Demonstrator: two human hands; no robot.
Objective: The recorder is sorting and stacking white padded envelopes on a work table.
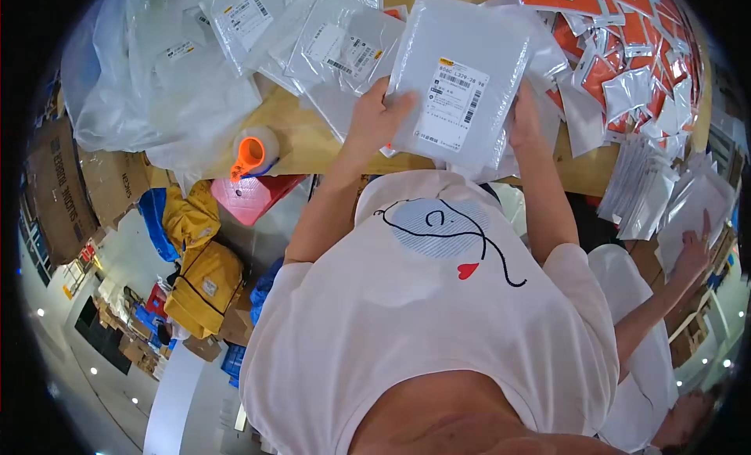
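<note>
Between my two hands is a flat pale grey mailer (469, 36) with a white printed shipping label (452, 104) facing up. My left hand (381, 115) grips its left edge, thumb lying on the top face. At the opposite edge my right hand (525, 117) closes on the mailer, its fingertips partly hidden behind it. Just left of it, a clear-wrapped labelled package (344, 44) lies on the wooden table (301, 134). Another labelled package (244, 21) sits farther left.
A large translucent plastic bag (117, 71) covers the table's left side. Near the front edge stands a bottle with an orange top (252, 152). Orange and silver packets (626, 71) pile up at right. A co-worker's hand (691, 254) touches pale sheets beside stacked silver packets (637, 185).
</note>
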